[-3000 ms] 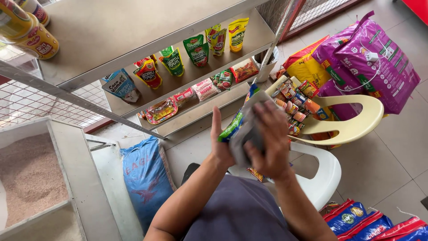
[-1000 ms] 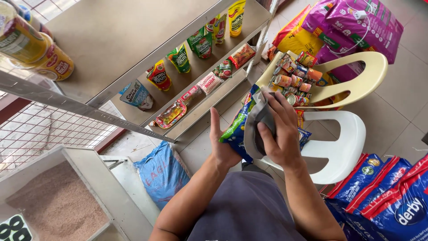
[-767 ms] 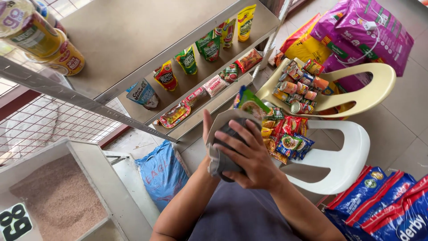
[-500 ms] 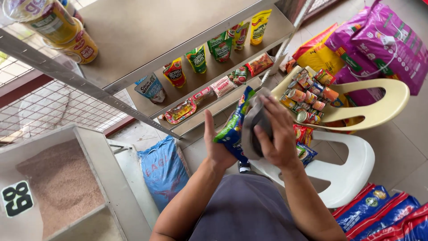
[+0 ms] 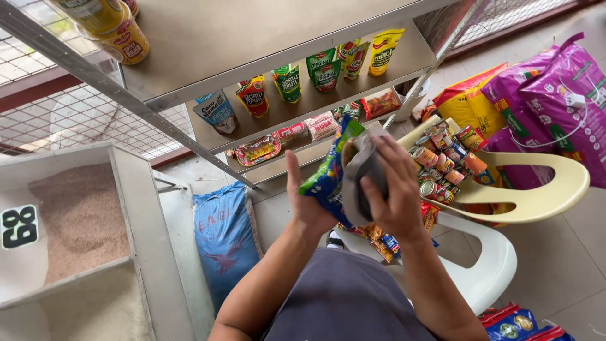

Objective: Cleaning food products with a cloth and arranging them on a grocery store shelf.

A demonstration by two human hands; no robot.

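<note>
Blue packet [image 5: 326, 180] in left hand [image 5: 307, 205], grey cloth [image 5: 365, 170] under right hand [image 5: 394, 189]

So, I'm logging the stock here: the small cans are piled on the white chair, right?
Not quite. In the head view the small cans are piled on the yellow chair, which sits stacked on the white chair.
</note>
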